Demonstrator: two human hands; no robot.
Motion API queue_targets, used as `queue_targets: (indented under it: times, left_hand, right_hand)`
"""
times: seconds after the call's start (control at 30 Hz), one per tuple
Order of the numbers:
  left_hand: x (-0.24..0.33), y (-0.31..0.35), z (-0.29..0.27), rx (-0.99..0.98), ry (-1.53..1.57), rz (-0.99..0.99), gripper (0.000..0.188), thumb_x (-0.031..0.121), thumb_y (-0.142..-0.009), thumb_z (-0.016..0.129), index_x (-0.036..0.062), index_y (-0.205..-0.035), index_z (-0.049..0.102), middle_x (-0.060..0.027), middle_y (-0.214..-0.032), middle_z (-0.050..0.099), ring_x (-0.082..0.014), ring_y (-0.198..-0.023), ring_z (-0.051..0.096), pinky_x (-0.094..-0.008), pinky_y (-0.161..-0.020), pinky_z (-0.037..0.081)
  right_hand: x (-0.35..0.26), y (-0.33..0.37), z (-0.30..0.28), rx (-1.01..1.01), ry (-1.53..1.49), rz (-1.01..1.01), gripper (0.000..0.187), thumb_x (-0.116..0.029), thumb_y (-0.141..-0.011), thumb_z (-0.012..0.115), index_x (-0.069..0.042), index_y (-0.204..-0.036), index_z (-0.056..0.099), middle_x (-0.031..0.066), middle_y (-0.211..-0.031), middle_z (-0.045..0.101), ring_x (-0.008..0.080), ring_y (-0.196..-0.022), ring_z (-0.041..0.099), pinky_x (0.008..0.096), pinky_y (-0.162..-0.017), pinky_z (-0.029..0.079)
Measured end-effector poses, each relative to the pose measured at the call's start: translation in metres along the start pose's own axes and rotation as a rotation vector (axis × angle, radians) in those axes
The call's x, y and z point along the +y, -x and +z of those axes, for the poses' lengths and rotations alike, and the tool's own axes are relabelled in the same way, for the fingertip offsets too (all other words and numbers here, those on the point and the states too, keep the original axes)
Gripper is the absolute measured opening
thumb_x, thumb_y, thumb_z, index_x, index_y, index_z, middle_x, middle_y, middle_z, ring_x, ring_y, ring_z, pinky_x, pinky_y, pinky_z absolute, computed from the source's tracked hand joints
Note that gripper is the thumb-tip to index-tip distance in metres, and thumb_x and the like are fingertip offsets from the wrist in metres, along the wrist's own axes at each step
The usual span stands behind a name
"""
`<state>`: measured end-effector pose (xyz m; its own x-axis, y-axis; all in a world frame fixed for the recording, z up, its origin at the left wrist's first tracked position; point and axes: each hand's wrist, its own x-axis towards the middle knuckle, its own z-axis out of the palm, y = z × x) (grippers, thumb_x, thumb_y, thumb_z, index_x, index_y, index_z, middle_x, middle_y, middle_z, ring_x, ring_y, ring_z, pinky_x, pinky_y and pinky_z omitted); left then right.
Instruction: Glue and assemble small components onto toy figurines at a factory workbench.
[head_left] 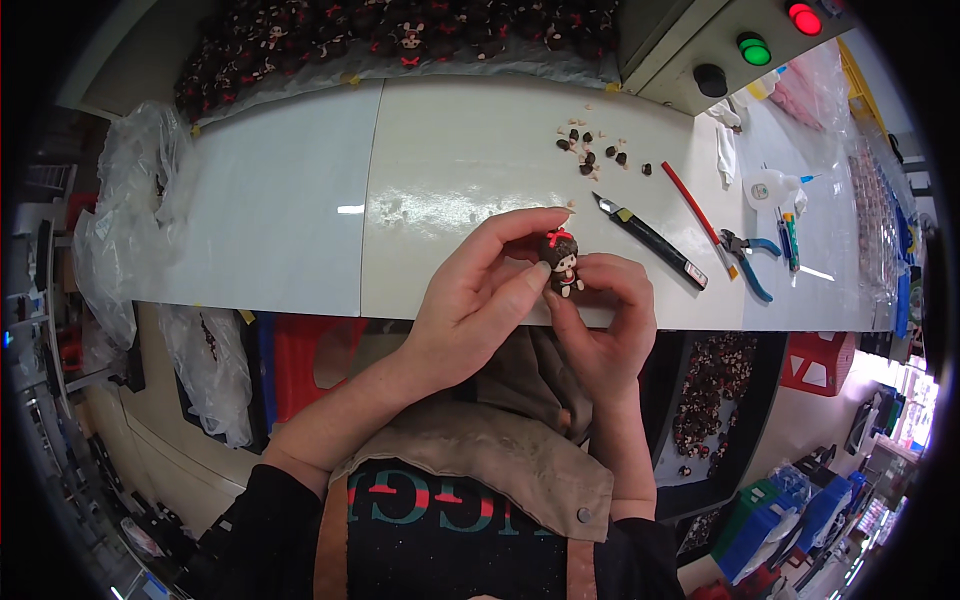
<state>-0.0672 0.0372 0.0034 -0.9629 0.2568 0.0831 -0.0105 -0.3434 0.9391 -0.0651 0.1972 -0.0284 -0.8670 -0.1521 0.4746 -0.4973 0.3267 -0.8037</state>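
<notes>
A small doll figurine with dark brown hair, a red bow and a pale face is held upright between my two hands over the table's near edge. My left hand grips its head side, the thumb against it and the index finger reaching over the bow. On the other side, my right hand pinches the lower body between thumb and fingers. Just right of the hands lies a black utility knife, its blade pointing to the far left. Beyond it are several small dark brown and pale loose pieces.
At the right lie a red pencil-like stick, blue-handled pliers and a white bottle. Many similar figurines fill the far tray. A control box juts in at upper right. Below the table, a dark bin holds many brown pieces.
</notes>
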Motion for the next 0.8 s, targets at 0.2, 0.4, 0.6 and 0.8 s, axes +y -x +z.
queue_targets:
  times: [0.2, 0.4, 0.6, 0.8]
  left_hand:
    - [-0.005, 0.001, 0.005, 0.116, -0.039, 0.015, 0.036, 0.005, -0.093, 0.042, 0.0012, -0.128, 0.041, -0.0068, -0.113, 0.052, -0.0141, -0.107, 0.050, -0.0302, -0.096, 0.040]
    - [0.028, 0.011, -0.024, 0.048, 0.604, 0.036, 0.023, 0.021, -0.097, 0.039, 0.0018, -0.106, 0.049, -0.0065, -0.091, 0.051, -0.0152, -0.083, 0.053, -0.0342, -0.081, 0.047]
    - [0.105, 0.023, 0.023, -0.691, 0.818, 0.163, 0.026, 0.028, -0.099, 0.038, 0.0058, -0.088, 0.046, -0.0053, -0.067, 0.045, -0.0172, -0.052, 0.047, -0.0367, -0.063, 0.047]
    - [0.122, 0.026, 0.030, -0.706, 1.059, -0.269, 0.034, 0.037, -0.092, 0.054, 0.0034, -0.091, 0.060, -0.0025, -0.061, 0.051, -0.0150, -0.048, 0.046, -0.0418, -0.089, 0.041]
  right_hand:
    - [-0.003, -0.002, 0.000, 0.043, 0.027, -0.013, 0.038, 0.009, -0.069, 0.068, -0.004, -0.098, 0.048, 0.0118, -0.101, 0.054, 0.0157, -0.087, 0.059, 0.0238, -0.070, 0.052]
    - [-0.002, -0.003, 0.000, 0.038, 0.026, 0.007, 0.037, 0.009, -0.068, 0.067, -0.005, -0.095, 0.047, 0.0110, -0.099, 0.054, 0.0149, -0.085, 0.058, 0.0239, -0.069, 0.052]
    - [0.005, 0.001, -0.001, 0.061, 0.098, -0.040, 0.038, 0.010, -0.066, 0.068, -0.004, -0.095, 0.047, 0.0114, -0.099, 0.053, 0.0149, -0.082, 0.058, 0.0233, -0.067, 0.051]
    - [0.000, -0.001, 0.002, 0.050, 0.107, -0.059, 0.038, 0.010, -0.066, 0.068, -0.004, -0.095, 0.047, 0.0117, -0.100, 0.053, 0.0147, -0.082, 0.058, 0.0234, -0.067, 0.051]
